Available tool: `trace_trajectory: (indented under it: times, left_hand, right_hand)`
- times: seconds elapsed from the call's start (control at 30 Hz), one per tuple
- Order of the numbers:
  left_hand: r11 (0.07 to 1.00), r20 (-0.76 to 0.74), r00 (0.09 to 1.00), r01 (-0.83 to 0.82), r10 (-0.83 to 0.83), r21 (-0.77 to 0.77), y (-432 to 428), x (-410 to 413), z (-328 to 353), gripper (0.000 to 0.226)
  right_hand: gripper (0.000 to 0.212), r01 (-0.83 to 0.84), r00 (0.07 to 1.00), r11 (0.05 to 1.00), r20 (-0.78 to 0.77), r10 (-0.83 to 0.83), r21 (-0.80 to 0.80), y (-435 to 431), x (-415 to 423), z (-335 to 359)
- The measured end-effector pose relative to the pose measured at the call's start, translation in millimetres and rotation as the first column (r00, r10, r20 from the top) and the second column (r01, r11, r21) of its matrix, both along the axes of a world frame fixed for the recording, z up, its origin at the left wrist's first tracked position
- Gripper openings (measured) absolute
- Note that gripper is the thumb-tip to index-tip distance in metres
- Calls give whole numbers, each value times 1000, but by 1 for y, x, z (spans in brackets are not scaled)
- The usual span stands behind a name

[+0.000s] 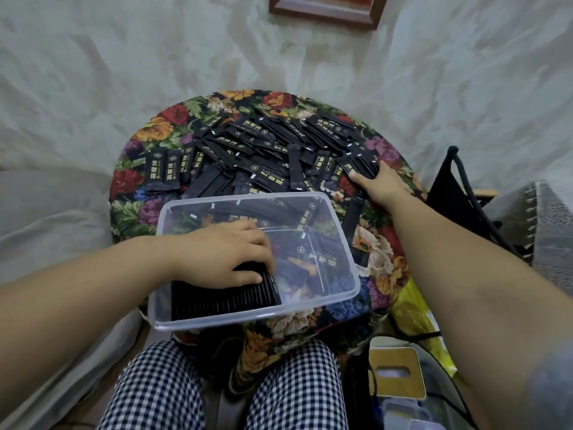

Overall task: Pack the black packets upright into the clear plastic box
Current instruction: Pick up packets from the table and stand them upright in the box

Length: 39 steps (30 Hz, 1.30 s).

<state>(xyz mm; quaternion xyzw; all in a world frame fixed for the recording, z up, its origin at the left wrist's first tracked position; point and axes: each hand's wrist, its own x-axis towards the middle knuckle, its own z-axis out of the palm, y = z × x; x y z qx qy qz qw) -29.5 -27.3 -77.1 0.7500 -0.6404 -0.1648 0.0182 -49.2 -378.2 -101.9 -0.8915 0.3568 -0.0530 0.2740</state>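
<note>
Your left hand (223, 252) is inside the clear plastic box (248, 316). Its fingers are bent over the top of a row of packets (223, 301), and the thumb sits on the side nearer you, so it grips the row. That row stands upright along the front left part of the box. The rest of the box has no packets in it, and you can see the flowers through the bottom.

The box sits on the near side of a round stool (133, 187) with a flowered cloth, just above your checked trousers (155, 383).

Behind the box, a big messy pile of loose black packets (263, 144) lies flat on the cloth. Some touch the far wall of the box.

Your right hand (376, 184) reaches out to the right edge of the pile. It lies on a small bunch (359, 164) of packets, with the thumb on one side and the fingers on the other. You can't tell if it grips them or just touches them.

A yellow bag (412, 308) is low on the right, beside the stool
</note>
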Motion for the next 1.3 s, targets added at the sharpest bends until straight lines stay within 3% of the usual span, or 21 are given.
trace_trajectory:
  times: [0.17,0.37,0.53,0.67,0.8,0.93,1.1,1.3]
  left_hand:
    - [1000,-9,1000,-2,2,-14,1,0,-1,62]
    - [1000,-22,1000,-7,6,-29,1,0,-2,62]
    - [1000,-23,1000,-14,14,-5,1,0,0,64]
    - [1000,-24,999,-22,22,9,0,-2,2,57]
    - [1000,-24,999,-23,24,11,0,-4,3,38]
    - [1000,-16,1000,-23,23,10,0,-4,3,28]
    - [1000,-8,1000,-23,23,14,1,-5,4,28]
    - [999,6,1000,-26,26,24,0,-6,5,29]
  right_hand:
    - [82,-31,999,979,-14,29,-201,7,20,-5]
    - [66,-73,997,978,-16,71,-196,-1,15,3]
    - [49,-43,990,998,132,48,-41,-5,9,11]
    - [26,-14,936,971,345,-71,238,-4,1,18]
    - [22,43,932,904,308,-189,425,-6,-13,23]
    - [6,28,925,888,325,-196,458,5,-29,33]
    - [12,-77,906,856,395,-154,511,48,-52,67]
    - [13,-448,830,574,557,-16,685,138,-88,98]
